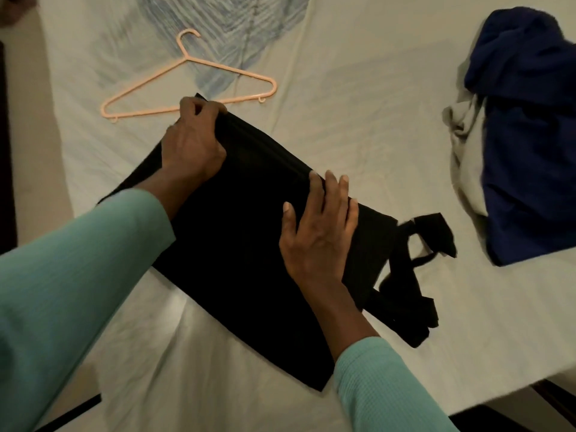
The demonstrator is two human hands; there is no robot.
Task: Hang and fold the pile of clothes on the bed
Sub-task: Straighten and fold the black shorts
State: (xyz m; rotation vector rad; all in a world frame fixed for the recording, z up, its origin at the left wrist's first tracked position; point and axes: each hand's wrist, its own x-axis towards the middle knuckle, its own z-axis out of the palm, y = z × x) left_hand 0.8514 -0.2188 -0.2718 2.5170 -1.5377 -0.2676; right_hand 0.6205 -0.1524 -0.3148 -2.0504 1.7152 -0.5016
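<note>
Black garment (pixel 243 232) lies flat on the bed sheet (pixel 358 113), roughly centre of view, folded into a long slab running from approx 10 o'clock to 5 o'clock. Its straps (pixel 414 275) trail loose off the end at 3 o'clock, looped and twisted on the sheet.

L hand (pixel 193 141) sits at the garment's far corner, approx 11 o'clock from centre: fingers curled and closed, pinching the folded edge of the fabric. R hand (pixel 321 232) is just right of centre, spread flat w/ fingers apart, palm pressing down on the cloth near the same upper edge; not gripping, just laid on top. Both arms wear pale teal sleeves (pixel 71 275) coming in from 7 and 5 o'clock.

Peach plastic hanger (pixel 190 85) lies on the sheet at 11 o'clock, just beyond the L hand, hook pointing away toward 12; its bottom bar passes right by the garment's far corner, can't tell if touching.

Pile of clothes (pixel 526 138) sits at 2-3 o'clock, well apart from the black piece: dark blue item bunched on top, w/ a light grey item (pixel 467 151) sticking out on its left side.

Sheet is cream w/ a blue leaf-like print (pixel 224 32) at 12 o'clock. Bed edge shows at 4-5 o'clock, dark floor past it
</note>
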